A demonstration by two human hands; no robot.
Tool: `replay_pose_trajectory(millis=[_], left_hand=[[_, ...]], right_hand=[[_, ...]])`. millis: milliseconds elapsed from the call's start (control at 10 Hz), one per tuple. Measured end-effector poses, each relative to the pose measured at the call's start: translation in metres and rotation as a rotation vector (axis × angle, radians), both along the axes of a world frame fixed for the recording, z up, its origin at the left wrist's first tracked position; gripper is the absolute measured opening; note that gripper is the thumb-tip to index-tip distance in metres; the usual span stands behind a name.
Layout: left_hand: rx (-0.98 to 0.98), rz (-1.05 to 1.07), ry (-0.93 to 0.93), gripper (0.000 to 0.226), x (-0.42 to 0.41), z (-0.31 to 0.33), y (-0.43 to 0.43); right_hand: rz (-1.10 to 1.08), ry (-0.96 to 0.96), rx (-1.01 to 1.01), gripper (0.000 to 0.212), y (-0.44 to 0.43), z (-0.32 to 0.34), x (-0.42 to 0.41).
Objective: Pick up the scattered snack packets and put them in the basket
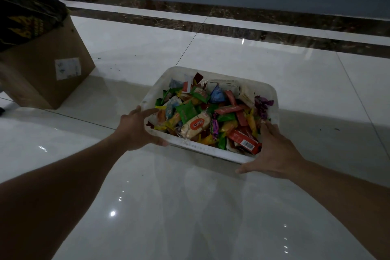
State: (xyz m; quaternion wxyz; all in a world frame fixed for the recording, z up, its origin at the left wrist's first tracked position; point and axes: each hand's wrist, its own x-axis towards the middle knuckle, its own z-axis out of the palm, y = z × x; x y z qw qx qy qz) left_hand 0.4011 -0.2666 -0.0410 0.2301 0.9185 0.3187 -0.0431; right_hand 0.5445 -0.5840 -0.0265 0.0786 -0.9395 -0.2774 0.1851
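1. The left hand (137, 129) brackets the near-left corner of the basket (202, 151). Its fingers lie fairly straight along the side rim and its thumb along the near wall, so it is spread against the corner and not clenched.
2. The right hand (274, 154) lies at the near-right corner with fingers splayed over the rim and thumb low by the base. It too is flat and holds nothing.
3. The snack packets (206, 112) fill the basket in a heap. A red packet (244, 141) pokes over the rim by the right hand.
4. The basket sits on the glossy tiled floor (168, 207), and no loose packets show on the tiles in view.
5. A cardboard box (48, 74) stands well apart to the left.
6. Collecting looks finished. The next move probably calls for both hands to close on the rim together and keep the basket level.
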Motion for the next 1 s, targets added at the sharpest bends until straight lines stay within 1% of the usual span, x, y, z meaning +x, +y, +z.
replay_pose_trajectory(millis=[200,400,600,700,800,900,1000], left_hand=[[0.021,-0.015,0.012,0.133,-0.003,-0.005,0.002],[0.052,-0.043,0.019,0.121,-0.004,-0.003,-0.002],[0.035,-0.044,0.021,0.128,-0.007,-0.009,0.002],[0.014,-0.055,0.023,0.133,-0.008,-0.01,0.003],[-0.045,-0.078,-0.005,0.129,-0.009,-0.002,-0.009],[-0.079,0.011,-0.077,0.116,-0.031,0.003,-0.024],[-0.123,0.19,-0.243,0.097,-0.087,-0.01,-0.051]], right_hand=[[-0.011,0.001,0.022,0.151,-0.002,0.0,-0.005],[-0.011,0.009,0.028,0.15,-0.003,0.0,-0.006],[0.008,0.014,0.006,0.15,-0.005,-0.003,-0.006],[0.009,0.034,0.038,0.151,-0.004,-0.004,-0.005],[-0.004,0.11,0.115,0.151,-0.006,-0.005,-0.006],[-0.035,0.116,0.18,0.15,-0.019,-0.007,-0.015],[-0.135,0.013,0.371,0.123,-0.045,-0.015,-0.036]])
